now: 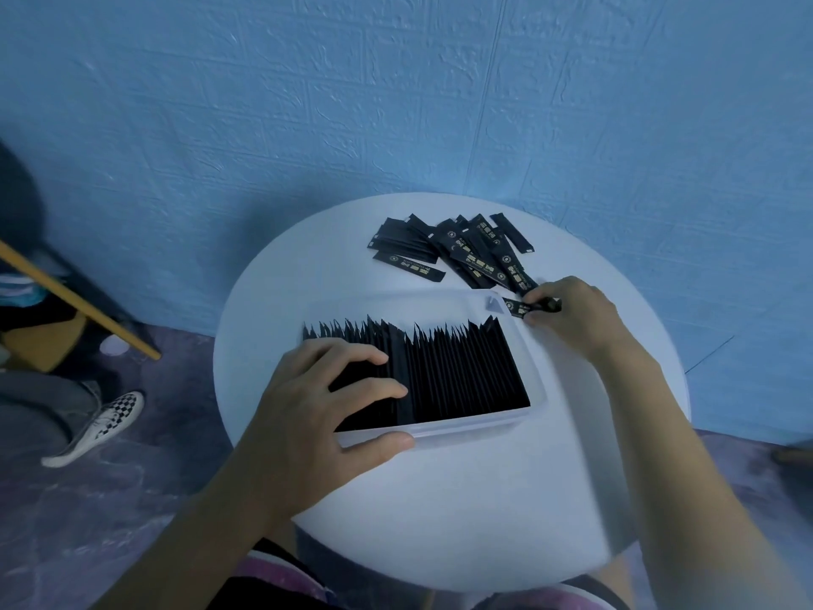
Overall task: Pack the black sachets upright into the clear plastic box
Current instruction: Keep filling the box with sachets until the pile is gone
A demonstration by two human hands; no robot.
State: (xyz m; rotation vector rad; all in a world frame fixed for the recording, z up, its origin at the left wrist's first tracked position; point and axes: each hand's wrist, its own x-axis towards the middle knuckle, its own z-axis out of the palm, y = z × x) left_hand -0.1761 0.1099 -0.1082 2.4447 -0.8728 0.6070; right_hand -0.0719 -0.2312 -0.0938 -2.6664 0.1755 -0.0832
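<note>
A blue wall (396,103) with a raised brick pattern fills the upper half, and faint seams run down it at the right. Before it stands a round white table (484,499). The floor (88,521) is mottled purple-grey. At the left a yellow bar (79,300) slants across dark furniture (112,301), near another person's grey trouser leg (39,398) and checkered shoe (103,422). The light is cool and dim.

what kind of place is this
Likely a plain room used for manual packing, not a factory line: a small round white table by a blue textured wall, loose sachets and a clear box on it, and another person's checkered shoe at left.
</note>
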